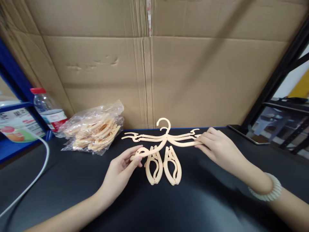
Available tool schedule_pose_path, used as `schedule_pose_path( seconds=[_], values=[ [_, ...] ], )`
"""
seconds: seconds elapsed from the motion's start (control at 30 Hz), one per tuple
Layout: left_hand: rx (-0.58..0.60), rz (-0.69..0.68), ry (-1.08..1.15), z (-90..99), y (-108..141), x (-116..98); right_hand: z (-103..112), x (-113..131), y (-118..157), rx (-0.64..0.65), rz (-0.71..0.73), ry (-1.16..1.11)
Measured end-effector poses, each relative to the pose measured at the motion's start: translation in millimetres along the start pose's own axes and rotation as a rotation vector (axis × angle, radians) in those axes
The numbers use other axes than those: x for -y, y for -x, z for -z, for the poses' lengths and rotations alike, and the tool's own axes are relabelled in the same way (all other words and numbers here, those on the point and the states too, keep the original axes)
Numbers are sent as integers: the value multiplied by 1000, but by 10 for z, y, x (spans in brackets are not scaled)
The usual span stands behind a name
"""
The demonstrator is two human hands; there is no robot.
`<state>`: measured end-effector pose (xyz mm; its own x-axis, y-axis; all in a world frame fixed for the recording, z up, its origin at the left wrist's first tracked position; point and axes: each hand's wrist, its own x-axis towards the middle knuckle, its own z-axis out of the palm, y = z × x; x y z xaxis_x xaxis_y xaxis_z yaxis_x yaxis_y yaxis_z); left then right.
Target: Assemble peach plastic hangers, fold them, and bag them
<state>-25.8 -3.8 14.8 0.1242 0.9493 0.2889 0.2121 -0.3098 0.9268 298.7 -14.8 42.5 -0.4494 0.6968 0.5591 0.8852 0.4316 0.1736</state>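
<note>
Between my hands is an unfolded peach-coloured folding clothes hanger (159, 146), its two arms spread wide. My left hand (122, 170) pinches the end of its left arm between thumb and fingers. At the other end, my right hand (214, 145) grips the tip of the right arm; part of that tip is hidden by the fingers. Behind it on the black table lie more unfolded hangers (149, 136), overlapping, with one hook (169, 124) standing up at the back. Two folded hangers (158, 174) (178, 172) lie side by side in front, below the held one.
A clear plastic bag of folded hangers (96, 132) rests at the back left, beside a red-capped bottle (49, 109). A white cable (44, 158) curves along the left side of the table (169, 212). Cardboard (205, 71) walls the back. A dark flat device (248, 134) lies back right.
</note>
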Motion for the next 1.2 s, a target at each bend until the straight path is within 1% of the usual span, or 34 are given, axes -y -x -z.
schedule_pose_path(
  seconds=[0.07,0.17,0.3,0.4,0.53,0.7,0.77,0.9,1.0,1.1,1.2],
  values=[
    [0,-7,-12,1,4,-15,27,21,9,-18,-63,113],
    [7,-24,-20,5,19,-23,37,67,30,-34,-123,210],
    [16,-37,-13,6,33,-10,36,98,48,-77,-109,267],
    [33,-44,-7,2,38,-2,29,95,56,-95,-91,242],
    [45,-48,-14,3,41,3,-28,86,68,-114,-81,69],
    [38,-55,4,16,37,21,-95,110,53,-161,-113,-281],
    [38,-58,6,19,33,28,-100,128,41,-163,-182,-448],
    [37,-57,26,16,29,37,-89,146,24,-155,-382,-714],
    [48,-68,33,13,36,45,-86,133,15,-151,-472,-826],
    [62,-88,35,10,47,47,-98,109,4,-152,-497,-884],
    [67,-85,39,6,56,31,-110,99,-14,-117,-495,-907]
  ],
)
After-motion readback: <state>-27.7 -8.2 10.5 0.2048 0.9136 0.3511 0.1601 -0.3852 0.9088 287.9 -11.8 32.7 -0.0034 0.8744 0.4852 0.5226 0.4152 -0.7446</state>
